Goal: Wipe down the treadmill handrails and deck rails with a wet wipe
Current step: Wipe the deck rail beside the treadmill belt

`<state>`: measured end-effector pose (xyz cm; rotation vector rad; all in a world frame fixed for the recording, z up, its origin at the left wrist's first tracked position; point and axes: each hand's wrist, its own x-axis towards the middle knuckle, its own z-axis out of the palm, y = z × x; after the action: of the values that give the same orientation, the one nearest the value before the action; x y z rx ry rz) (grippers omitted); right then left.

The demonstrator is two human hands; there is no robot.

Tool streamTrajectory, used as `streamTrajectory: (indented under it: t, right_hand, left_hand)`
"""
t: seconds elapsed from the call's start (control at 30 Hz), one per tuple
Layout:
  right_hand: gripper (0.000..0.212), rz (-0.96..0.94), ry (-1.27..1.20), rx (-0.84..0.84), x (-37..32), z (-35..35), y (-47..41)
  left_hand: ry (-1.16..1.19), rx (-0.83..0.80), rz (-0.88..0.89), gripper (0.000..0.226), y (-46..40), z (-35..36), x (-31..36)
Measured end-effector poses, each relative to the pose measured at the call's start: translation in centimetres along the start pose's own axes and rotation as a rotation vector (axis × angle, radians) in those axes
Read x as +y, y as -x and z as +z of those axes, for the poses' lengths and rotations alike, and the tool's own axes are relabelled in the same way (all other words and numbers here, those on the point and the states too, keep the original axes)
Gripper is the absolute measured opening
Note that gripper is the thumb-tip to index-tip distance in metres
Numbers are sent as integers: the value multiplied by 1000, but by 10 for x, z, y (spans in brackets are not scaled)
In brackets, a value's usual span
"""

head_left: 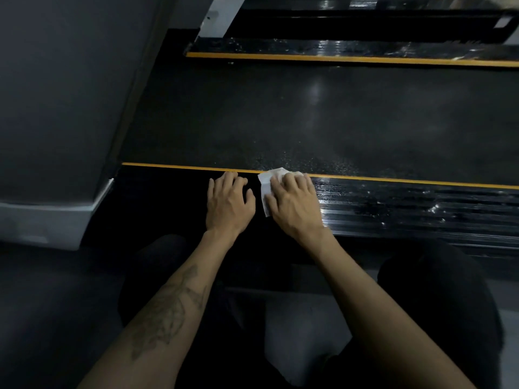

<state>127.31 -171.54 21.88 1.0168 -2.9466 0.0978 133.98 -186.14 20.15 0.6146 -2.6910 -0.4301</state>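
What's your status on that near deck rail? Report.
Right hand flat, pressing wet wipe on near deck rail. Left hand resting bare beside it. Rail right of wipe glistens wet. Nothing obstructing.

Both forearms are bare, with no sleeves showing, and the left hand [229,202] and right hand [295,204] carry no rings, watch or gloves. A large dark line tattoo [171,310] runs along the left forearm below the left hand. The knees [438,290] beneath the forearms are clad in black.
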Motion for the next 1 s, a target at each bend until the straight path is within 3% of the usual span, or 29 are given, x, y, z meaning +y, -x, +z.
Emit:
streamTrajectory:
  t: [0.07, 0.27, 0.4, 0.57, 0.77, 1.0]
  right_hand:
    - [59, -44, 45, -15, 13, 0, 2]
    - [65, 66, -73, -4, -8, 4, 20]
    - [69, 7, 10, -50, -5, 2, 7]
    - [70, 107, 39, -50, 5, 4, 16]
    - [69, 12, -39, -64, 6, 1, 9]
    - [73, 125, -32, -36, 2, 7, 20]
  left_hand:
    - [10, 18, 5, 36, 1, 1, -1]
    - [9, 37, 3, 30, 1, 1, 2]
    - [9, 32, 6, 31, 1, -1, 2]
    - [8, 52, 6, 30, 2, 1, 2]
    - [11, 66, 10, 29, 2, 2, 1]
    - [10, 60, 5, 30, 2, 3, 0]
